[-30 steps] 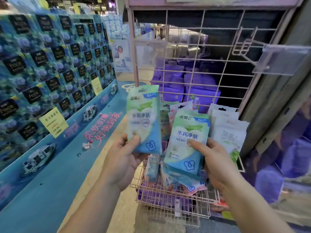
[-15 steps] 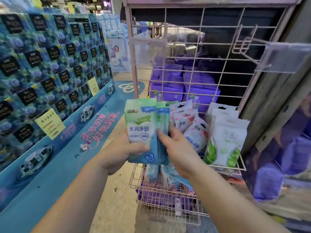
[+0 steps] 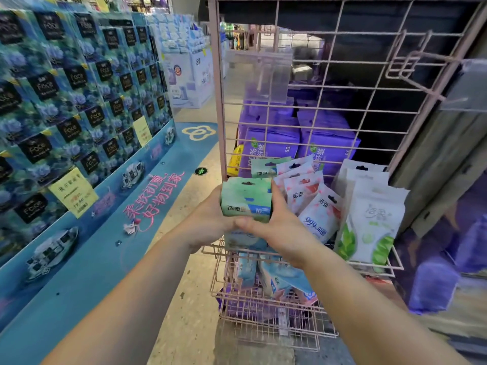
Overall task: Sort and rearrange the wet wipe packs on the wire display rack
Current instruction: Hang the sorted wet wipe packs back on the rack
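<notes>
Pink wire is forming the lower basket [image 3: 266, 320] nearest the person, and blue wet wipe packs [image 3: 279, 280] are lying jumbled in it. Above that, both hands are gripping one stack of green wet wipe packs [image 3: 246, 198] at the left end of the upper shelf [image 3: 395, 267]: the left hand [image 3: 210, 219] is wrapping around the stack's left side, the right hand [image 3: 279, 227] is clasping its right side, and the thumbs are meeting beneath it. Just right of the stack, pink-and-white packs [image 3: 313, 206] are leaning in a row, and white packs with green leaves [image 3: 369, 219] are standing at the shelf's right end. Behind the wire display rack [image 3: 329, 75], purple tissue packages [image 3: 274, 143] are sitting stacked.
</notes>
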Available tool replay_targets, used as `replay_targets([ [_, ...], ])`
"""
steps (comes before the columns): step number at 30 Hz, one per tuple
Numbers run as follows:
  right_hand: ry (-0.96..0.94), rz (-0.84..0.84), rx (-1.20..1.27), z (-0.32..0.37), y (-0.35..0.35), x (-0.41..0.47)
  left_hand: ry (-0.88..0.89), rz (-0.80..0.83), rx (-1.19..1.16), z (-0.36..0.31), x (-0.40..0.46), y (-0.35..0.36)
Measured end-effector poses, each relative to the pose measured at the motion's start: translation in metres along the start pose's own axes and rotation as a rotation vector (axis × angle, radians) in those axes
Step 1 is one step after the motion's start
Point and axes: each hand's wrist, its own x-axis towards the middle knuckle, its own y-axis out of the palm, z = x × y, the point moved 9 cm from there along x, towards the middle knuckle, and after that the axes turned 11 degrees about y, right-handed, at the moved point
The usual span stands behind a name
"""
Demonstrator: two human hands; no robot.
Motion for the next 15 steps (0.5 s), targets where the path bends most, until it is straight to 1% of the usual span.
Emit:
replay_targets([
  [2,-0.009,-0.029,-0.044,0.001,0.000,0.004,-0.021,0.032,0.045,0.002,0.001,-0.003],
  [4,-0.008,-0.081,-0.079,0.004,-0.005,0.004,-0.056,0.199,0.109,0.002,0.001,-0.007],
  [5,-0.003,-0.098,-0.086,0.004,-0.008,0.003,-0.052,0.278,0.092,0.000,0.001,-0.010],
  [6,0.006,-0.112,-0.091,0.004,-0.010,0.002,-0.029,0.296,0.007,-0.005,0.006,-0.015],
  [7,0.012,-0.129,-0.103,0.004,-0.012,-0.001,-0.018,0.224,-0.096,-0.008,0.014,-0.026],
  [8,0.020,-0.149,-0.125,0.004,-0.013,-0.005,-0.010,0.120,-0.173,-0.011,0.024,-0.036],
  [9,0.016,-0.170,-0.148,0.004,-0.014,-0.010,-0.013,0.009,-0.187,-0.010,0.035,-0.044],
  [10,0.010,-0.190,-0.175,0.005,-0.015,-0.016,-0.011,-0.051,-0.148,-0.011,0.046,-0.047],
  [11,0.001,-0.215,-0.199,0.006,-0.017,-0.022,-0.012,-0.040,-0.082,-0.010,0.056,-0.042],
  [13,-0.004,-0.283,-0.239,0.006,-0.026,-0.031,-0.011,0.060,0.027,-0.005,0.072,-0.024],
  [15,0.014,-0.323,-0.232,0.006,-0.039,-0.034,0.002,0.081,0.031,-0.005,0.082,-0.010],
])
